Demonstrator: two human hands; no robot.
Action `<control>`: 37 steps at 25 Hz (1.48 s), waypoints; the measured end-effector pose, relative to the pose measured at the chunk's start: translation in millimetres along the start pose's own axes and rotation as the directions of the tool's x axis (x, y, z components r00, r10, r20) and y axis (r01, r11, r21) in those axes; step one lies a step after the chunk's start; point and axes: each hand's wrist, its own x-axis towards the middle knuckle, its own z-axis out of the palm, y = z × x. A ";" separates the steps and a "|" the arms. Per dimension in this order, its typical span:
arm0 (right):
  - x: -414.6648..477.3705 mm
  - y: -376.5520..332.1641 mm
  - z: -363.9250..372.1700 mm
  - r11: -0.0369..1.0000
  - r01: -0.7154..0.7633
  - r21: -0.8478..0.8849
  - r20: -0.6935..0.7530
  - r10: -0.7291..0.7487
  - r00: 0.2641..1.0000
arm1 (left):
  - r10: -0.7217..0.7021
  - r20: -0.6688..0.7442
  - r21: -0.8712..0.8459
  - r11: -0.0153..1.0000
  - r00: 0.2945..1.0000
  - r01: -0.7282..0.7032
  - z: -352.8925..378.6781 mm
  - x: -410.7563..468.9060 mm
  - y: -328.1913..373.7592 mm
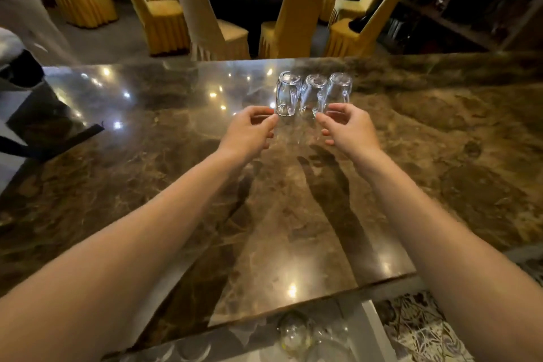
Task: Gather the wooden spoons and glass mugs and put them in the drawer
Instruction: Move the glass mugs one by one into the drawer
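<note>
Both bare arms stretch over the brown marble counter (426,132). The left hand (249,132) and right hand (349,126), fingers loosely curled and holding nothing, reach three upturned clear glass mugs (313,94) at their fingertips.

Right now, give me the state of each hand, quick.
Left hand: open, fingers at the base of the left glass mug, holding nothing.
Right hand: open, holding nothing, fingers by the middle mug.

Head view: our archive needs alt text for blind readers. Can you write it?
Two bare hands, left hand and right hand, reach toward three glass mugs standing upside down in a row on a glossy brown marble counter. Yellow-covered chairs surround a round table behind.
</note>
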 end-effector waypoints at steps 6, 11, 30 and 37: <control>63.6 14.9 12.3 0.981 -0.019 -0.196 -0.114 -0.004 0.993 | -0.002 -0.032 0.154 0.988 0.999 0.007 38.9 68.0 -16.4; 83.2 24.1 15.0 0.970 0.007 -0.241 -0.077 -0.026 0.997 | 0.038 -0.032 0.258 0.966 0.999 -0.028 58.2 96.4 -15.6; -12.4 13.8 13.5 0.972 0.162 -0.168 0.021 -0.161 0.987 | 0.118 0.000 0.293 0.949 0.993 -0.113 8.4 8.3 -17.1; -109.0 -13.3 4.4 0.957 0.258 -0.132 0.056 -0.253 0.966 | 0.140 0.036 0.250 0.957 0.990 -0.145 -31.2 -83.6 -4.2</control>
